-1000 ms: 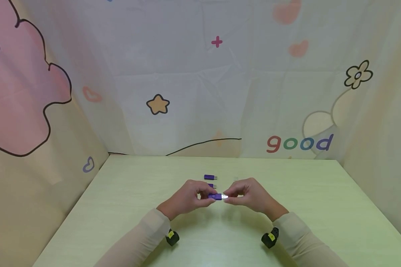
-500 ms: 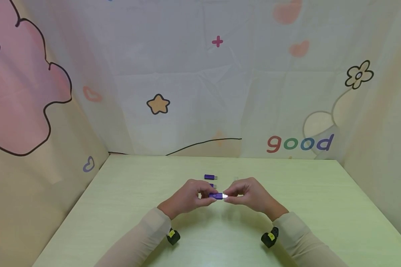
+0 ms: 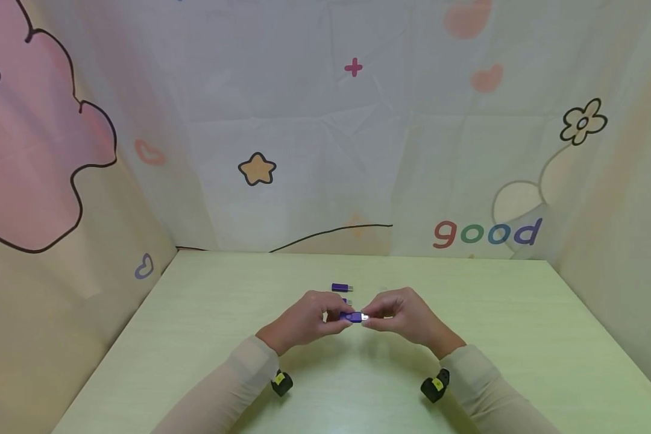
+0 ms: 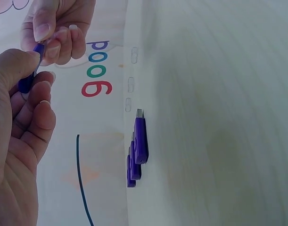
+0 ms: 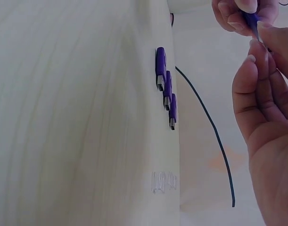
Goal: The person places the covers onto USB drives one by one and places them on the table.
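Note:
A purple USB flash drive [image 3: 352,317] with a metal plug is held level above the table, between both hands. My left hand [image 3: 310,314] pinches its purple body with thumb and index finger. At the plug end, my right hand [image 3: 407,314] pinches with thumb and fingertips. Whether a clear cap sits under those right fingertips, I cannot tell. On the table beyond, three more purple USB flash drives [image 4: 141,141] lie side by side, plugs bare. My left hand partly hides them in the head view.
Three small clear caps [image 5: 159,181] lie on the pale table [image 3: 195,337], in line with the drives' plug ends. A printed cloth [image 3: 304,120] hangs behind the table and at both sides. Each wrist wears a small black camera [image 3: 435,387].
My right hand has shifted slightly left towards the left hand, and less of the metal plug shows. The held flash drive has risen a little. The drives on the table have stayed put.

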The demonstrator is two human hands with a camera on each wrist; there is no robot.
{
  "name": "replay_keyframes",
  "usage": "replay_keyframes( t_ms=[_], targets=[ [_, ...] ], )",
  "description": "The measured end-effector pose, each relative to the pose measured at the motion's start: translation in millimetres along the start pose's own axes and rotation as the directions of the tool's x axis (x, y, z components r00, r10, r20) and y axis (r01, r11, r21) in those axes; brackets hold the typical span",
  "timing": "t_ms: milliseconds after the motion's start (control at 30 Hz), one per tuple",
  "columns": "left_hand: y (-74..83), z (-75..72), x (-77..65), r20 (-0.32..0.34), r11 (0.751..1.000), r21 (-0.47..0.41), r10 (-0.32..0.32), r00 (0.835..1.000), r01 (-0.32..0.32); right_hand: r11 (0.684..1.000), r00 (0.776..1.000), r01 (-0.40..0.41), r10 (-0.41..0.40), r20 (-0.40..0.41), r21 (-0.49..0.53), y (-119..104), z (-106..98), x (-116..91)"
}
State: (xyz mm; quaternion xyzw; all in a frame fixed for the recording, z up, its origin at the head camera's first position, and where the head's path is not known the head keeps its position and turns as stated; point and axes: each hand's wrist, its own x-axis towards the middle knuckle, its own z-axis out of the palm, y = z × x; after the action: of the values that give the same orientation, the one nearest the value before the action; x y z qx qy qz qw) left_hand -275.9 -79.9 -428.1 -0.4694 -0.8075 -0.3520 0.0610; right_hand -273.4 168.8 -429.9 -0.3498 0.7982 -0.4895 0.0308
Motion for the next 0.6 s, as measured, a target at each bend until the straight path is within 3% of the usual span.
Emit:
replay_keyframes(
  t_ms=[433, 600],
  targets=[
    [1.4, 0.0, 0.1, 0.033, 0.999, 0.044, 0.005, 0.999, -0.007, 1.000, 1.000, 0.003, -0.004, -0.018, -0.025, 3.8, 3.6, -2.9],
    [-2.1, 2.9, 1.3, 0.058, 0.998, 0.068, -0.005, 0.998, 0.001, 0.995, 0.998, -0.059, 0.057, -0.034, -0.077, 5.2, 5.8, -2.8]
  ],
)
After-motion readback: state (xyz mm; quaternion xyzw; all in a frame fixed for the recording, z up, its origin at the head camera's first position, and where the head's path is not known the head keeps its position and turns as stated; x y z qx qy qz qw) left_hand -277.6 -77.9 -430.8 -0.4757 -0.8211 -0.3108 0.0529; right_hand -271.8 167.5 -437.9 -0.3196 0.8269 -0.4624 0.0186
